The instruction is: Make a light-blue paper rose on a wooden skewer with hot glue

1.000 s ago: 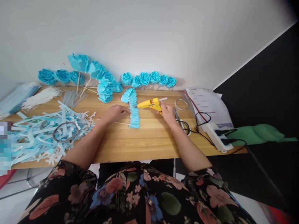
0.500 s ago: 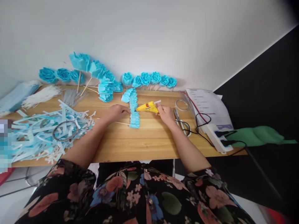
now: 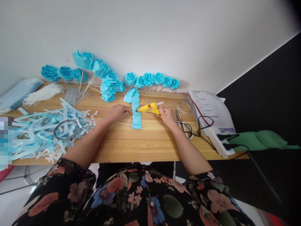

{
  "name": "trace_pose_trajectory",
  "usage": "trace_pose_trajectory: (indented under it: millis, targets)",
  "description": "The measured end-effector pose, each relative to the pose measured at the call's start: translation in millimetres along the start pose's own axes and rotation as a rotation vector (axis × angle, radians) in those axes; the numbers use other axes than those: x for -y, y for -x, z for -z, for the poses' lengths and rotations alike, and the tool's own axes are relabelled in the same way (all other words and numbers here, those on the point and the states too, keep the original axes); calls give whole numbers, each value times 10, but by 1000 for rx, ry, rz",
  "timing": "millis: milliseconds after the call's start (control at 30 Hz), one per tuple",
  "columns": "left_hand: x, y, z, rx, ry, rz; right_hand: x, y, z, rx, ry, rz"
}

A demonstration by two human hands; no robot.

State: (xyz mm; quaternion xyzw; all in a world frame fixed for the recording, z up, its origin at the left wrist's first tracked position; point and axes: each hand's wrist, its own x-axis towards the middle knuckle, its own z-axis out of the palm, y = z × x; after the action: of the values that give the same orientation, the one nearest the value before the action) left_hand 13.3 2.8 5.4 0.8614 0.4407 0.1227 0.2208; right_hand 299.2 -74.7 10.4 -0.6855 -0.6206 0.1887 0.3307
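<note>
In the head view, my right hand (image 3: 167,116) is wrapped round a yellow glue gun (image 3: 150,108), with a clear glue stick jutting from its back. The nozzle points left and meets the edge of a row of blue crepe-paper petals (image 3: 136,121) lying on the table. My left hand (image 3: 119,113) is on the other side of this petal row, its fingertips closed at the row's left edge. A thin wooden stick (image 3: 124,123) runs from the row's near end, passing below my left hand. What my left fingertips pinch is partly hidden.
Finished blue paper flowers (image 3: 148,79) on sticks lean along the wall. Paper scraps (image 3: 49,135) with a metal ring cover the left side. Scissors (image 3: 180,117), a tape roll (image 3: 184,107), papers (image 3: 211,110) and a power strip (image 3: 218,142) with black cords lie at right.
The view has shifted slightly. My left fingers have opened a little along the petal row's edge; the glue gun stays in my right hand with its nozzle close to the petals.
</note>
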Motion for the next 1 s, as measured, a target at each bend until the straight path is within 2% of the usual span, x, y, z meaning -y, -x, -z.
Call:
trace_pose_trajectory:
  millis: [233, 433, 633, 733, 1000]
  targets:
    - [12, -12, -23, -3, -7, 19, -31, -21, -7, 15, 40, -30]
    - [28, -20, -44, -15, -4, -11, -51, -12, 2, 34, -64, -44]
    - [34, -15, -48, -14, 22, -13, -35, -7, 156, 185, -187, 47]
    - [27, -17, -43, -1, 17, -4, -34, -10, 219, 203, -100, 116]
    - [15, -17, -33, 3, 14, 6, -6, -5, 172, 212, 345, 116]
